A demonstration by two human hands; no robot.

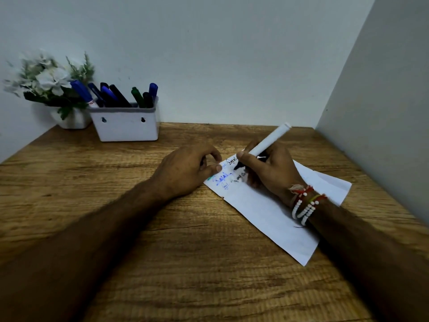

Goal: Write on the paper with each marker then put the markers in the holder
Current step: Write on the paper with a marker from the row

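Desk scene, listed from the near edge outward.

1. Worktop [162, 252]: wood-grain surface; both forearms lie across it.
2. Paper [274, 219]: a white sheet lying flat and askew on the right half of the worktop, its near part blank.
3. Bracelets [304, 204]: white beads with red and green threads, on the right wrist.
4. Right hand [271, 170]: resting on the sheet, fingers and thumb curled round a white-barrelled marker [269, 140] in a writing grip. The black tip is down on the paper and the barrel slants up and away.
5. Left hand [185, 170]: fingers curled in, thumb tip at the sheet's left edge. We judge it is steadying the paper, but we cannot tell whether anything is tucked inside the curl.
6. Writing [228, 176]: short scrawls in blue, green and black at the sheet's far-left end.
7. Holder [126, 125]: a white tub with a grey rim, far left by the wall, well apart from the paper. It carries a cluster of capped markers [116, 95] in blue, black and green.
8. Flowers [48, 77]: white blooms in a white pot [74, 120], just beside the holder.

Progress, as we judge it: several colours are on the page and most markers are stowed, so the task looks well advanced. The marker in hand is mid-stroke, not yet capped or placed in the holder.
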